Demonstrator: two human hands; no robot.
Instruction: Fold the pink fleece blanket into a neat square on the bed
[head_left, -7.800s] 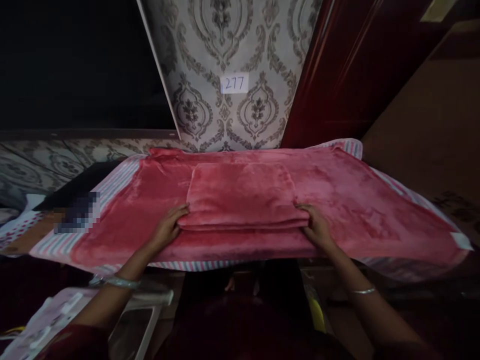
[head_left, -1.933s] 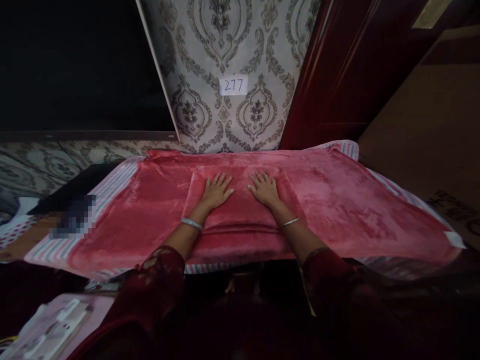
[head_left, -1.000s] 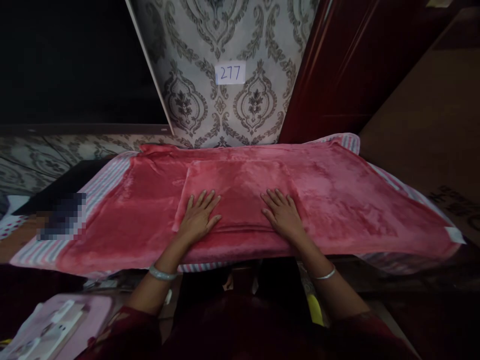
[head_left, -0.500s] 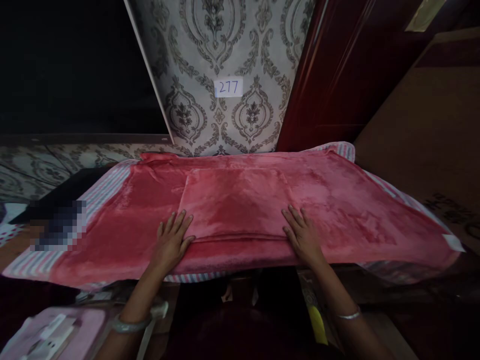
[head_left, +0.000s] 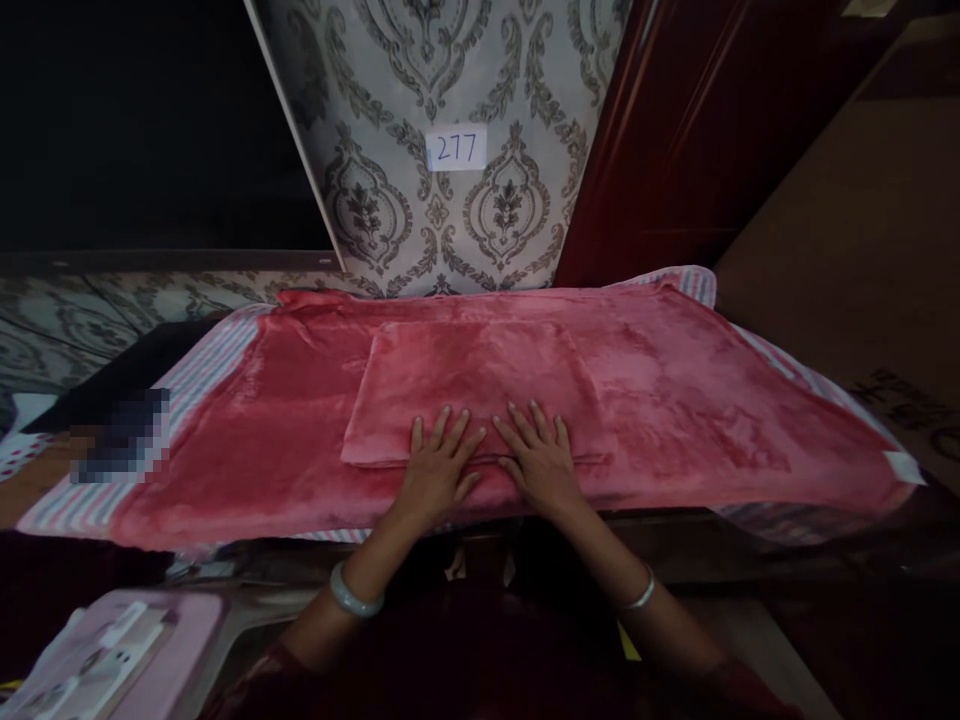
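Red plush, folded into a flat rectangular bundle (head_left: 469, 365), sits in the middle of my feed, a little nearer the wearer's side of the surface than the wall. Its near edge shows stacked layers, and its far corners look slightly rounded.

From here I see the left hand (head_left: 439, 465) palm down over that near edge, fingers straight and spread on the plush, gripping nothing. The right hand (head_left: 540, 460) mirrors it just to the right, also flat with fingers fanned, clamped on nothing. The two hands are close together, with a narrow gap between the thumbs. How hard they press, I cannot tell. I make out a pale bangle (head_left: 356, 592) on the left wrist and a thin silvery one (head_left: 641, 590) on the right.

Under the bundle spreads a larger red plush blanket (head_left: 690, 400), its striped border (head_left: 199, 375) turned out at the left, with a white tag (head_left: 904, 467) at the right corner.

Beyond, I have patterned wallpaper (head_left: 506, 215) bearing a paper marked 277 (head_left: 456, 147), a dark screen (head_left: 150, 120) to the left, and a glossy dark red panel (head_left: 637, 130) to the right.
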